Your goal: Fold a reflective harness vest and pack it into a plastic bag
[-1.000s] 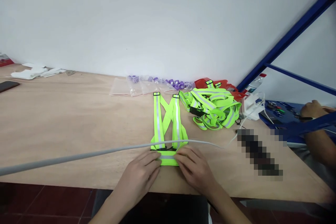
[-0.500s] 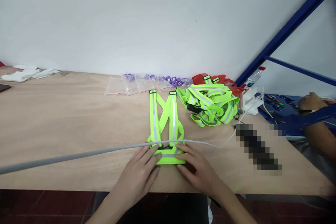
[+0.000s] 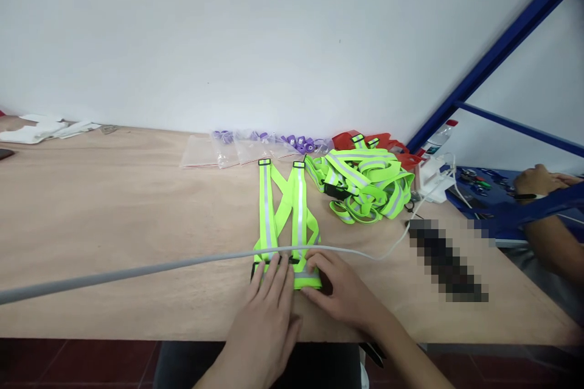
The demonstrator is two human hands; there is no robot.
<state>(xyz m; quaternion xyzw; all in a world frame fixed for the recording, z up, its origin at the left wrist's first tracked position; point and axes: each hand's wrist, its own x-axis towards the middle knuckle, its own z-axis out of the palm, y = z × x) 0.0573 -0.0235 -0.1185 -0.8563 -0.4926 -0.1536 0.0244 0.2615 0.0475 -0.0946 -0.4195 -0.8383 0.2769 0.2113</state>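
A neon-yellow reflective vest [image 3: 298, 206] made of elastic straps lies on the table in front of me. Its two upright straps carry black buckles at the far end, and a crossed strap shows between them. My left hand [image 3: 269, 304] lies flat across the near waist band, fingers stretched out and side by side. At the band's right end is my right hand [image 3: 340, 292], its fingers bent over the top and its thumb at the near edge, gripping the band. A grey cable [image 3: 182, 261] passes above the vest and in front of the fingertips.
A heap of similar yellow straps [image 3: 369, 182] lies to the right, before red ones [image 3: 349, 140]. Clear plastic bags [image 3: 201, 152] with purple items stand along the wall. A white charger [image 3: 433, 179], a bottle [image 3: 438, 138] and a blue frame [image 3: 497, 42] are at right, near another person's hand [image 3: 536, 181].
My left hand has moved right and turned flat onto the band's middle, baring its left end. My right hand stays at the right end, its fingers more bent.
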